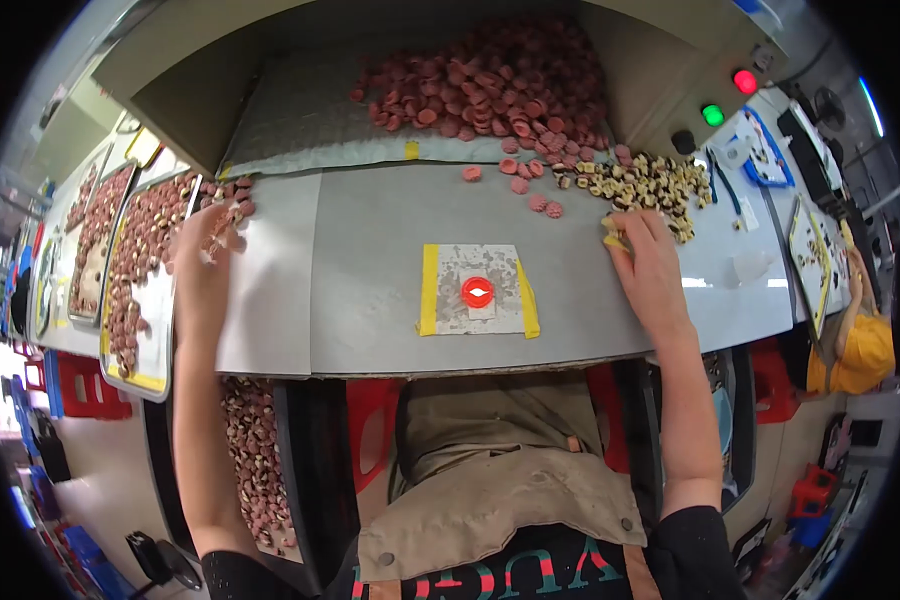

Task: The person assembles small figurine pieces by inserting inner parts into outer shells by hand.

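My left hand (202, 250) is smeared by motion at the left side of the table, beside a tray (160, 384) of small pink and cream pieces. Some pink pieces (238, 192) lie around its fingers; whether it holds any cannot be made out. At the near edge of a pile of small cream-and-dark pieces (675, 185), my right hand (650, 262) has thumb and fingers closed on a cream-yellow piece (613, 236). Between the hands, a red round piece (477, 292) with a white centre lies on a worn plate (450, 318) with yellow tape at its sides.
A large heap of pink cup-shaped pieces (490, 85) fills the recess at the back; several stray pink pieces (520, 185) lie in front. Red and green lights (712, 115) are on the housing. Another person's yellow sleeve (860, 352) shows at far right, beside a tray (810, 270).
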Available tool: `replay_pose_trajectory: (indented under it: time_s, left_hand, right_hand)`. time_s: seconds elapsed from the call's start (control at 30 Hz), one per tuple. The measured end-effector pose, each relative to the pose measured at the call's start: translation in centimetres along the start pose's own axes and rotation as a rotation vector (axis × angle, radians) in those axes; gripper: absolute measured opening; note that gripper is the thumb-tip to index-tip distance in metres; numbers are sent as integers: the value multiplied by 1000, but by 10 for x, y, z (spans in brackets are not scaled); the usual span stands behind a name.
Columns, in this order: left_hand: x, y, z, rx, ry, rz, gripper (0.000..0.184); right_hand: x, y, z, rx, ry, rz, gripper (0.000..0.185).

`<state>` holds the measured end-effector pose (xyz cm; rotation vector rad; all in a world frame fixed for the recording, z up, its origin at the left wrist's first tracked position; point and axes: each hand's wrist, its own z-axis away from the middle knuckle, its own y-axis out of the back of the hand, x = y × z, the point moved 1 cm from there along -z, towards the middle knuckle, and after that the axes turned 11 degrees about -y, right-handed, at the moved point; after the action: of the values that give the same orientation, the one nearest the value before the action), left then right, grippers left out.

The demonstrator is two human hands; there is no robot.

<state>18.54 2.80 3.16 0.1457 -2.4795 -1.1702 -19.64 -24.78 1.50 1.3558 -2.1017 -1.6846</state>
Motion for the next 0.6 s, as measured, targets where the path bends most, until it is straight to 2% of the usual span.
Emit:
replay_pose_trajectory:
  time_s: [0.03,0.07,0.1,0.2,0.3,0.4,0.43,0.53,0.6]
  left_hand:
    - [18,-31,-10,-12,-108,153,31]
    - [52,-53,-21,-124,-121,259,34]
    - [78,-79,-30,-154,-179,233,33]
    - [138,-126,-58,-97,-282,349,27]
    - [140,-159,-69,-168,-245,319,23]
    - [129,-132,-59,-281,-193,446,21]
    - [122,-121,-51,-310,-87,560,21]
    - [120,-74,-23,-329,295,925,22]
    - [123,-54,1,-284,435,1021,22]
  right_hand:
    - [-3,-1,1,0,4,-4,24]
    - [-6,-1,2,1,10,-7,23]
    - [-8,-1,4,-11,-6,-21,23]
    - [-9,1,10,-58,-86,-79,22]
    - [-13,4,20,-129,-206,-150,24]
    - [-23,6,31,-142,-225,-309,28]
    - [-25,6,34,-204,-278,-396,30]
    - [-35,-2,38,-256,-190,-479,30]
    - [-35,-4,35,-286,-156,-442,31]
